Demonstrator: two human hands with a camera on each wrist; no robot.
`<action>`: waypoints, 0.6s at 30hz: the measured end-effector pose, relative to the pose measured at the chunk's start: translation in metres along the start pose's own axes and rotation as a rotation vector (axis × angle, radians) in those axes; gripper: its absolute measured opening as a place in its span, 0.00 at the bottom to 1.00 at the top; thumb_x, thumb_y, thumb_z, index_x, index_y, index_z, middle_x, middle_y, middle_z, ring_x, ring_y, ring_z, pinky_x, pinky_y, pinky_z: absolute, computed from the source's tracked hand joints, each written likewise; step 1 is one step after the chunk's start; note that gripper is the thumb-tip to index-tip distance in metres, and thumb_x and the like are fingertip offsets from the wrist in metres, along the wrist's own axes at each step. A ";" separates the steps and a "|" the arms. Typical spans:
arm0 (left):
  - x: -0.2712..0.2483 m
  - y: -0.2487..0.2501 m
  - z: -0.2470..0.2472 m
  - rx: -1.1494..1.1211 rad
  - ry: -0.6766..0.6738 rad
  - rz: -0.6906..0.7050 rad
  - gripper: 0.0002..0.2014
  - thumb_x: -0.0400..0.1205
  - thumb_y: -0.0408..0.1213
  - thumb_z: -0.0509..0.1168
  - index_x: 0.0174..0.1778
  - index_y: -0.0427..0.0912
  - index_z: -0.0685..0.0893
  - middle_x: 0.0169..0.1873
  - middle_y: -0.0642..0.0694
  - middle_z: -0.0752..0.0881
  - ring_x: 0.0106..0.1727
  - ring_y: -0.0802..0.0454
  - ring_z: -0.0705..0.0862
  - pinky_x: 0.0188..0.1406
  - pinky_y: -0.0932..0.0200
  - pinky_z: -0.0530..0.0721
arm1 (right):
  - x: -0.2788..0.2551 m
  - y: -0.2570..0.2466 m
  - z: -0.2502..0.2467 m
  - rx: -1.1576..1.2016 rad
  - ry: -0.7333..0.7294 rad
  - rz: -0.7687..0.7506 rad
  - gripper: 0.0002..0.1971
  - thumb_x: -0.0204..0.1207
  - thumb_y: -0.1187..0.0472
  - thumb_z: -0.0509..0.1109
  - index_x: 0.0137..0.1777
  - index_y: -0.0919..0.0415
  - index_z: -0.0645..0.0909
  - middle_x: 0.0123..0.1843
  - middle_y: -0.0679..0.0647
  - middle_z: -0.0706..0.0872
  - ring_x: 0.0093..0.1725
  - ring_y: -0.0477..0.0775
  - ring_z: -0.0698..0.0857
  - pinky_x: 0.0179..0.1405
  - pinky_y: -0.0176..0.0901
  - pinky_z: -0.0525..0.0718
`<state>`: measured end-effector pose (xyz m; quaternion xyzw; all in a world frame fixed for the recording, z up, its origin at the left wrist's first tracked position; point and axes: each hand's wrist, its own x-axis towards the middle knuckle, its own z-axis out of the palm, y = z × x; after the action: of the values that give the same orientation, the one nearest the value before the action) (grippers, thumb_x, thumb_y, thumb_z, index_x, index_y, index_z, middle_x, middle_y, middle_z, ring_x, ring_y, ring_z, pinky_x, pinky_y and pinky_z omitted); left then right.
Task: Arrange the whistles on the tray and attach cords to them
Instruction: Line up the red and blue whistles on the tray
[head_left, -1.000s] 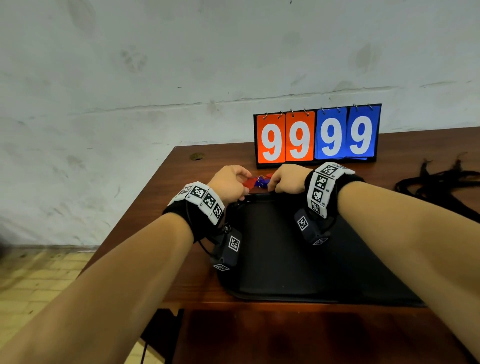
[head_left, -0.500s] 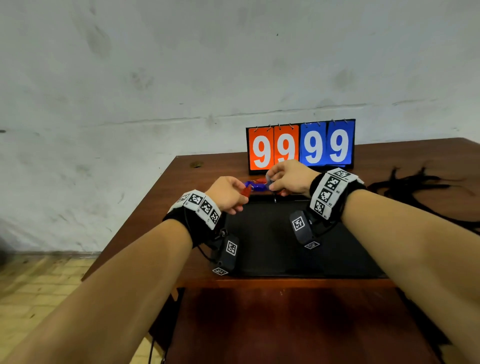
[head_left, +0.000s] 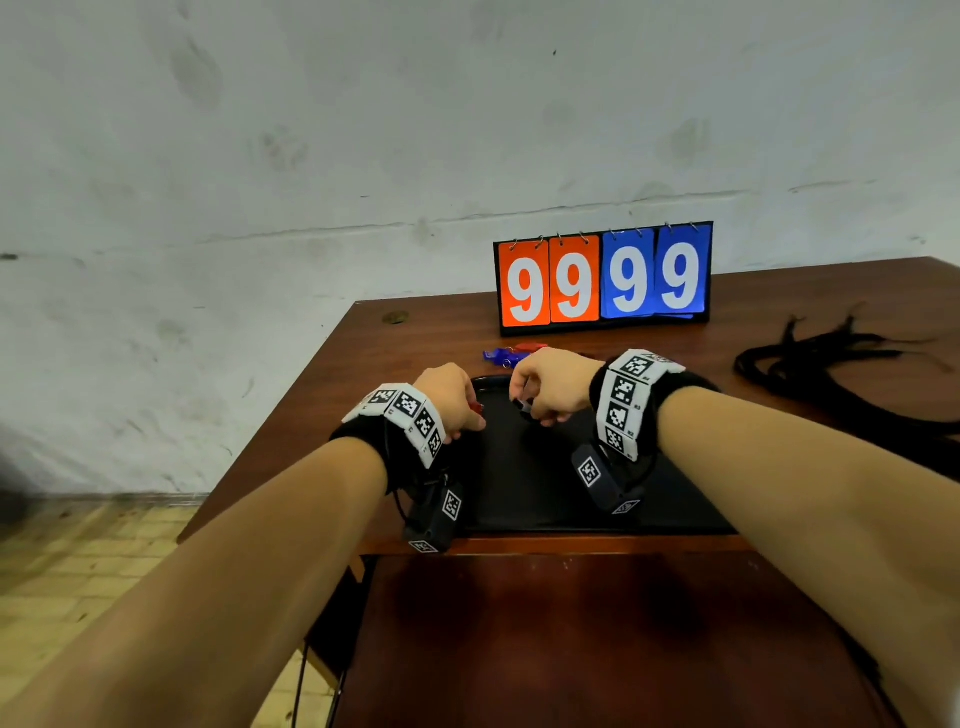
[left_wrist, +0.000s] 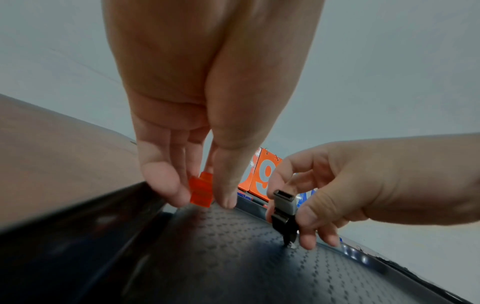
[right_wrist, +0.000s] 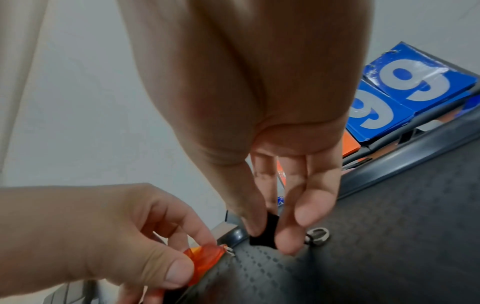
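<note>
over the far end of the black tray, both hands are setting whistles down. the left hand has its grip pinched on an orange whistle, thumb and fingertips closed around it, just above the dimpled tray floor near the left rim. the right hand pinches a black and grey whistle the same way, its ring end down and about touching the tray; a metal ring shows beside those fingers. more whistles, a blue one and a red one, lie on the bench beyond the tray, in front of the scoreboard. the black cords are heaped well off to the right.

my worry is the release: let go from any height and these little things could bounce or roll on the dimples and end up crooked or against the rim. the two hands are close, so one could knock the other's whistle. later, the tangled cords look likely to snag when one is pulled free.
</note>
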<state>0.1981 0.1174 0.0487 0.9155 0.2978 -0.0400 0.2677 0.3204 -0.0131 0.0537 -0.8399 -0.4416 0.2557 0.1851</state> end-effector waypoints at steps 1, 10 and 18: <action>0.001 -0.001 -0.001 0.016 -0.009 0.001 0.15 0.76 0.36 0.76 0.57 0.39 0.84 0.42 0.40 0.90 0.44 0.44 0.92 0.43 0.49 0.92 | 0.001 -0.003 0.000 -0.045 -0.019 -0.017 0.14 0.74 0.72 0.73 0.55 0.55 0.84 0.55 0.54 0.86 0.42 0.54 0.89 0.34 0.39 0.87; 0.008 0.000 -0.003 0.179 -0.078 0.046 0.16 0.75 0.33 0.75 0.59 0.41 0.88 0.44 0.43 0.91 0.41 0.48 0.90 0.45 0.55 0.90 | 0.010 -0.011 0.007 -0.305 -0.078 -0.120 0.15 0.72 0.67 0.77 0.58 0.56 0.87 0.62 0.52 0.86 0.62 0.52 0.83 0.60 0.42 0.81; 0.016 -0.013 -0.015 0.281 -0.092 0.158 0.24 0.73 0.35 0.77 0.67 0.46 0.84 0.51 0.50 0.87 0.49 0.52 0.84 0.51 0.59 0.82 | 0.005 -0.007 -0.003 -0.247 -0.001 -0.123 0.24 0.71 0.69 0.77 0.67 0.54 0.83 0.63 0.49 0.80 0.58 0.49 0.81 0.49 0.34 0.80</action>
<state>0.2026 0.1420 0.0518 0.9616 0.2039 -0.1021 0.1527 0.3204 -0.0054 0.0580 -0.8275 -0.5205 0.1879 0.0953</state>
